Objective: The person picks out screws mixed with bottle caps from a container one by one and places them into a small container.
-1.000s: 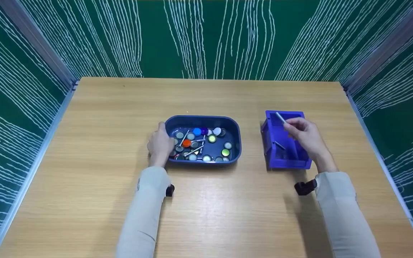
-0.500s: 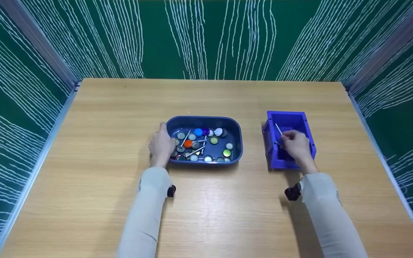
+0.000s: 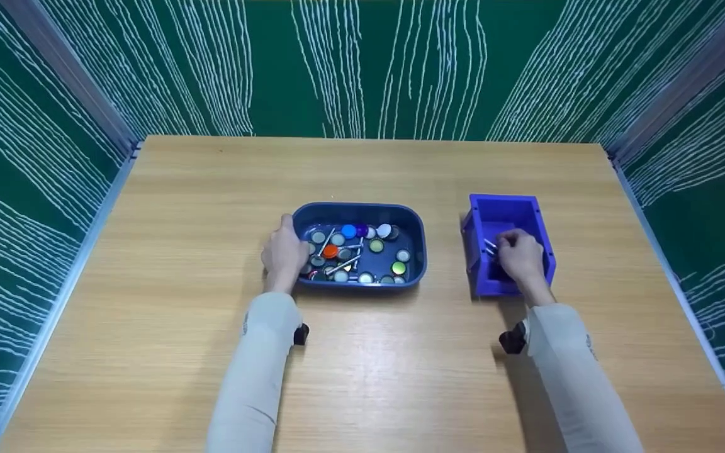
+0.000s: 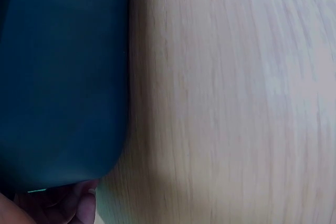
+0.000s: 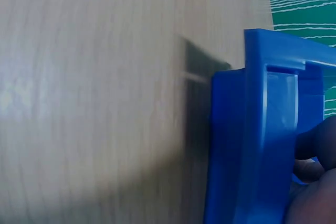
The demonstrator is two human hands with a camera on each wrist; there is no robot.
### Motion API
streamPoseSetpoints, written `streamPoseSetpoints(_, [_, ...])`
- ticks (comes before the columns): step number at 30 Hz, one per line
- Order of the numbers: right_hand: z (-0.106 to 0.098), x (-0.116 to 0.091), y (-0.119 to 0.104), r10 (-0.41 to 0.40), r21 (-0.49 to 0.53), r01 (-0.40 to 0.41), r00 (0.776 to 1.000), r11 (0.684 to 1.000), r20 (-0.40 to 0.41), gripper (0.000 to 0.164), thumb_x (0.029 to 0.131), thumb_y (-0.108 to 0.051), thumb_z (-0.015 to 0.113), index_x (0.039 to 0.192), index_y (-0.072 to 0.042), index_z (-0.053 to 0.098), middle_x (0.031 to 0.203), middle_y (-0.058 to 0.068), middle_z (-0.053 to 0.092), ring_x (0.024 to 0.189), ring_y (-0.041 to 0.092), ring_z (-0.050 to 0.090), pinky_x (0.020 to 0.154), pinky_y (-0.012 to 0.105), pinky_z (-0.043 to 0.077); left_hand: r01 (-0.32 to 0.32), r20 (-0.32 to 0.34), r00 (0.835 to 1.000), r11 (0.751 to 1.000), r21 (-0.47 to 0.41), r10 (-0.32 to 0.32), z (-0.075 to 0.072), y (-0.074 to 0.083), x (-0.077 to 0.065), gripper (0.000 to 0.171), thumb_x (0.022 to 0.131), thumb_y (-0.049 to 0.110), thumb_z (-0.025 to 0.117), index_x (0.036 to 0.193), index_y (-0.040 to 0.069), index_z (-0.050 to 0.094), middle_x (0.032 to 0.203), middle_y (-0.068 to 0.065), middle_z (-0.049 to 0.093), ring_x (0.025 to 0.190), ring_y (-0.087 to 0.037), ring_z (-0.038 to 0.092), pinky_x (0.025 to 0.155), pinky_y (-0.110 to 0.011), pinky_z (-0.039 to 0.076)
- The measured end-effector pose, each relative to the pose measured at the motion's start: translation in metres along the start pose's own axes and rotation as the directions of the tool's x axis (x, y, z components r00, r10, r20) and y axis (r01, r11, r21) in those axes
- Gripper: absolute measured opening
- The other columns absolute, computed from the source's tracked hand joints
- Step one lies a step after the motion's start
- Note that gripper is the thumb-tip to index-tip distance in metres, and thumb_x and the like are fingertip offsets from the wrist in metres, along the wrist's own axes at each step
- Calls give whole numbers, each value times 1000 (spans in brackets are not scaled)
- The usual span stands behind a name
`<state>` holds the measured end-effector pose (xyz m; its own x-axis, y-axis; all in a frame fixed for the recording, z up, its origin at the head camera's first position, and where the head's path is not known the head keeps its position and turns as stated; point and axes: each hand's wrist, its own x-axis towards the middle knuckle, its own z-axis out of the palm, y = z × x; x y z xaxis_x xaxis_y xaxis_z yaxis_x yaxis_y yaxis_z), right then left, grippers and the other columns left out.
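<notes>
My left hand [image 3: 284, 257] grips the left end of a dark blue plastic box [image 3: 420, 251]; in the left wrist view its fingers [image 4: 84, 211] are curled against the box's end. Bottle caps in several colours, such as an orange cap [image 3: 330, 251], and several silver screws [image 3: 342, 265] lie inside. My right hand [image 3: 522, 257] reaches down into a purple-blue bin [image 3: 502, 200], fingers curled. At its fingertips a silver screw [image 3: 491, 243] lies low, close beside another one in the bin. The right wrist view shows the fingers [image 5: 317, 142] inside the bin wall, their tips partly hidden.
Both containers stand on a wooden table [image 3: 362, 352], with a strip of tabletop between them. Green walls [image 3: 281, 69] with white wavy lines enclose the table at the back and sides. A dark wrist camera [image 3: 513, 338] hangs under the right sleeve.
My right hand has moved left and down into the bin with the screw. The screw has tipped lower, alongside the other one. My left hand stays on the box.
</notes>
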<state>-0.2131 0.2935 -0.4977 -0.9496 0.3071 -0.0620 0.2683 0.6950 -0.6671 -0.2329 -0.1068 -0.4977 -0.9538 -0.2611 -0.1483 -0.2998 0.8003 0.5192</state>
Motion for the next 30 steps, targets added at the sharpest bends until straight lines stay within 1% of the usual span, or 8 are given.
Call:
streamPoseSetpoints(5, [-6, 2, -9, -2, 25, 2, 1000, 1000, 7, 30, 99, -15, 46, 118, 0, 65, 122, 22, 65, 118, 35, 58, 102, 48, 42, -5, 6, 1000, 1000, -11, 5, -1, 0, 0, 55, 89, 16, 59, 140, 16, 41, 117, -19, 67, 102, -37, 65, 84, -54, 51])
streamPoseSetpoints(8, [-10, 3, -17, -25, 54, 25, 1000, 998, 14, 31, 100, -16, 47, 119, 0, 64, 123, 21, 65, 117, 33, 57, 101, 46, 42, -6, 2, 1000, 1000, -13, 6, 0, 0, 1, 53, 89, 16, 59, 139, 16, 41, 116, -19, 67, 102, -37, 65, 84, -54, 51])
streamPoseSetpoints(10, [-13, 3, -23, -52, 84, 50, 999, 995, 15, 30, 100, -16, 47, 119, 0, 64, 122, 20, 65, 115, 31, 57, 100, 43, 41, -5, -1, 1000, 1000, -12, 5, 0, 0, 2, 52, 89, 16, 59, 138, 16, 42, 116, -19, 67, 102, -37, 65, 84, -54, 51])
streamPoseSetpoints(15, [-17, 3, -46, -162, 113, 161, 987, 980, 7, 29, 100, -15, 49, 118, 1, 65, 119, 20, 66, 111, 28, 59, 96, 37, 43, -3, 4, 1000, 1000, -13, 3, 1, 0, 2, 52, 89, 17, 59, 138, 16, 42, 116, -19, 67, 102, -36, 65, 84, -53, 51])
streamPoseSetpoints(19, [-16, 4, -68, -251, 109, 248, 968, 963, 16, 29, 100, -15, 49, 118, 1, 65, 114, 20, 68, 103, 25, 59, 88, 31, 42, -3, 5, 1000, 1000, -15, 3, 1, -1, 3, 53, 89, 17, 59, 139, 16, 41, 118, -19, 67, 104, -36, 65, 85, -53, 51])
streamPoseSetpoints(23, [-8, 3, -87, -323, 120, 314, 944, 942, 70, 28, 100, -13, 51, 118, 2, 65, 113, 20, 68, 99, 25, 60, 82, 27, 43, -1, 5, 1000, 1000, -10, 1, 1, 0, 2, 53, 90, 18, 59, 140, 17, 41, 119, -19, 67, 102, -36, 65, 83, -53, 51])
streamPoseSetpoints(25, [0, 1, -94, -369, 126, 357, 925, 926, 92, 26, 99, -11, 52, 117, 3, 65, 112, 22, 68, 98, 28, 62, 83, 30, 45, -1, -3, 1000, 1000, -8, 1, 1, 0, 1, 52, 90, 18, 59, 139, 17, 42, 118, -19, 67, 101, -36, 65, 82, -53, 52])
streamPoseSetpoints(30, [23, -9, -109, -482, 137, 465, 864, 875, 146, 21, 96, -6, 57, 112, 5, 66, 107, 24, 69, 96, 35, 65, 88, 45, 50, -2, -21, 1000, 1000, -7, 2, 2, 0, 1, 49, 88, 17, 58, 135, 17, 44, 116, -20, 68, 101, -38, 66, 82, -54, 52])
